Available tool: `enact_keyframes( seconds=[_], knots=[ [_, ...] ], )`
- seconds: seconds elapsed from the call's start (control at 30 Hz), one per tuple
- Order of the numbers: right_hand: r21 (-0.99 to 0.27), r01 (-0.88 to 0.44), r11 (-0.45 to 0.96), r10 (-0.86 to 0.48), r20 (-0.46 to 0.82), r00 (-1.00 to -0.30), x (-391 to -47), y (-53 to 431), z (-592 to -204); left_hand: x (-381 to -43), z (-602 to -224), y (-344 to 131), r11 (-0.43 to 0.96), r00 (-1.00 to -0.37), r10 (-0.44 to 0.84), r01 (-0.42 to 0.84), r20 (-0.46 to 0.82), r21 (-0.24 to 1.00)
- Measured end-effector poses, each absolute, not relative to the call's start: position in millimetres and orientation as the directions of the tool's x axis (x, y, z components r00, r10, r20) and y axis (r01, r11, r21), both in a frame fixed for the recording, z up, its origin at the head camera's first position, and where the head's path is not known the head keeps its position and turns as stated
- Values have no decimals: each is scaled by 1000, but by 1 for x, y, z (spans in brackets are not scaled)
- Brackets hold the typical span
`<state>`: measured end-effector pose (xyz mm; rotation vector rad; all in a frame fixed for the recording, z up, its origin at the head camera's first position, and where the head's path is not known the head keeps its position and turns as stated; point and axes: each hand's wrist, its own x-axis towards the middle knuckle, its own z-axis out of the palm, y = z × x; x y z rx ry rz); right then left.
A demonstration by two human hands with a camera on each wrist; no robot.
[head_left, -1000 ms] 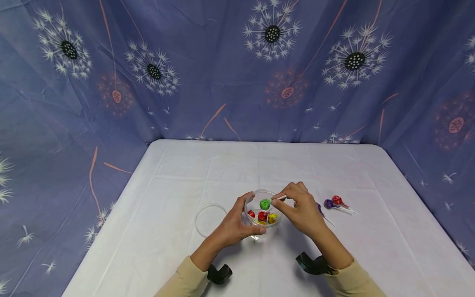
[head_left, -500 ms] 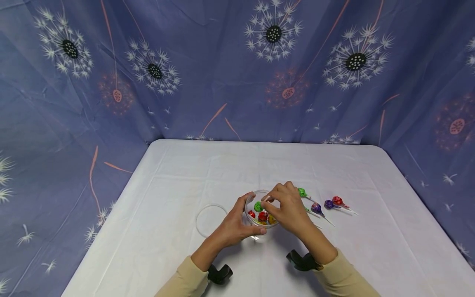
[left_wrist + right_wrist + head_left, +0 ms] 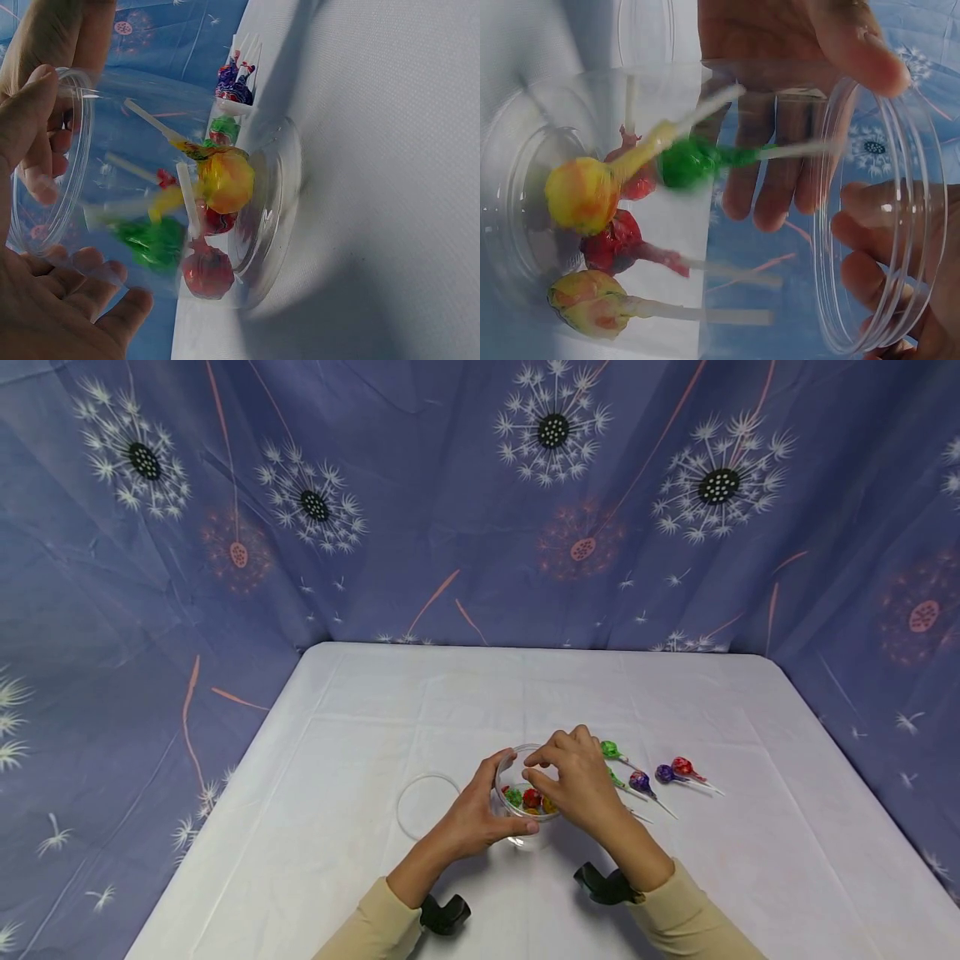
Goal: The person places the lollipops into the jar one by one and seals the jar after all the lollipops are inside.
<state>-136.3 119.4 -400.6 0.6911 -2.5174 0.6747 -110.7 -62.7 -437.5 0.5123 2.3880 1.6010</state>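
Observation:
My left hand holds a clear plastic jar near its rim, thumb on the near side and fingers round the far side. Above the jar's mouth is my right hand, its thumb and bent index finger apart with nothing between them. A green-wrapped lollipop, blurred, is inside the jar with its stick toward the mouth. Lower in the jar lie yellow lollipops and red lollipops. The right hand hides part of the jar's right side in the head view.
Right of the jar, several lollipops lie on the white-covered table: a green lollipop, a purple lollipop and a red lollipop among them. A clear round lid lies left. Patterned blue cloth hangs behind.
The right hand moved left over the jar's mouth and let go of the green lollipop, which dropped down among the others inside. The left hand and the jar have stayed in place.

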Motion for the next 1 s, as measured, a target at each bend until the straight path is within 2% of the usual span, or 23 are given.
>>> enact_keyframes(
  seconds=[0.67,1.0],
  knots=[
    [-479,-554,681,-240,569,-787,-124,147,-390,-109,-437,-60,360,-923,384,154,5,920],
    [-566,-404,719,-109,483,-869,-118,176,-392,-110,-437,-59,365,-929,371,150,4,919]
  ],
)
